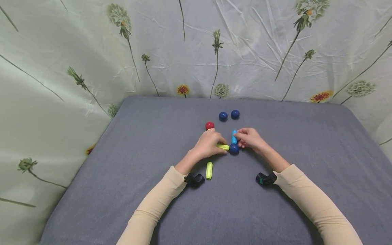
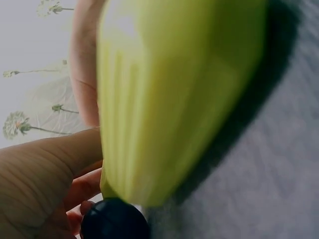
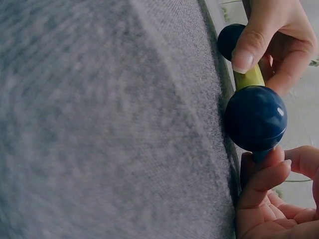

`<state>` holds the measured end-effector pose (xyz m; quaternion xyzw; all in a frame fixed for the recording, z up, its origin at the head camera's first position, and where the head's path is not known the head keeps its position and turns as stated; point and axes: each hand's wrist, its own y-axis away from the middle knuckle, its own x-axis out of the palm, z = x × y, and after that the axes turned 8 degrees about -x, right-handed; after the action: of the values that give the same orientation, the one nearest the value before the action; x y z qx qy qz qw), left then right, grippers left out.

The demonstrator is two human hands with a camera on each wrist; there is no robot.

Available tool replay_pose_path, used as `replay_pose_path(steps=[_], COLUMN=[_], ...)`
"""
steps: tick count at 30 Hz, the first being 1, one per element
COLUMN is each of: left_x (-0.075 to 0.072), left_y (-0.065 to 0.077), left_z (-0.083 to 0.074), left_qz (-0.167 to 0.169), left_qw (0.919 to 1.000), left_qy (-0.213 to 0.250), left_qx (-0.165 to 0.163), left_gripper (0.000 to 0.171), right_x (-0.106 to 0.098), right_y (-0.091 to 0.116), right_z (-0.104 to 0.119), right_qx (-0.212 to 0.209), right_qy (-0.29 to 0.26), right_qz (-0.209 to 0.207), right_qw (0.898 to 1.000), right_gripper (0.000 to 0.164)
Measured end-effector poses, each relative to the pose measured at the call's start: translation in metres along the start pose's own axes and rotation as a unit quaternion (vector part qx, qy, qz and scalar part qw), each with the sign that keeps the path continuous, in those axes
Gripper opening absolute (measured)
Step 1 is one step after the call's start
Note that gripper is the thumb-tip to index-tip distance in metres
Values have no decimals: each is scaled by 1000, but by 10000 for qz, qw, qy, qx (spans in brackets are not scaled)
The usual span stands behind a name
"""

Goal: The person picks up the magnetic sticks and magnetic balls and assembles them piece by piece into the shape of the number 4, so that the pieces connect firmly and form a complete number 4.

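Grey table (image 1: 122,153) stretches broadly from its left edge to the left hand (image 1: 209,144), thumb and fingers pinching a yellow bar (image 1: 223,147)! A loose bar (image 1: 209,170), yellow too, lies nearer the person; red ball (image 1: 209,125) just beyond. Two blue balls (image 1: 223,116) sit towards the back edge. Centre ball (image 1: 234,149), blue, meets the yellow bar and a light-blue bar (image 1: 234,136), pinched by the right hand (image 1: 250,139); more table runs rightward.
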<state>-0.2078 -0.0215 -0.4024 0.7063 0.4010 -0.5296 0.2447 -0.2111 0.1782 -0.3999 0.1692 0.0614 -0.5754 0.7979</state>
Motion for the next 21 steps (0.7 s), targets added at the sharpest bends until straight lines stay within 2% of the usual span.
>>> replay_pose_path(steps=[6,21], left_x=[2,4], left_y=[-5,-4], left_z=[-5,-5], left_qz=[58,163], left_qw=[9999,9991], left_qy=[16,397], left_qx=[106,74], left_gripper=[28,28], right_x=[-1,-1], right_y=[0,-2], right_z=[0,-2], right_qx=[-31,-45], right_qy=[52,7], right_qz=[8,66], right_qw=[10000,10000], right_gripper=[45,45])
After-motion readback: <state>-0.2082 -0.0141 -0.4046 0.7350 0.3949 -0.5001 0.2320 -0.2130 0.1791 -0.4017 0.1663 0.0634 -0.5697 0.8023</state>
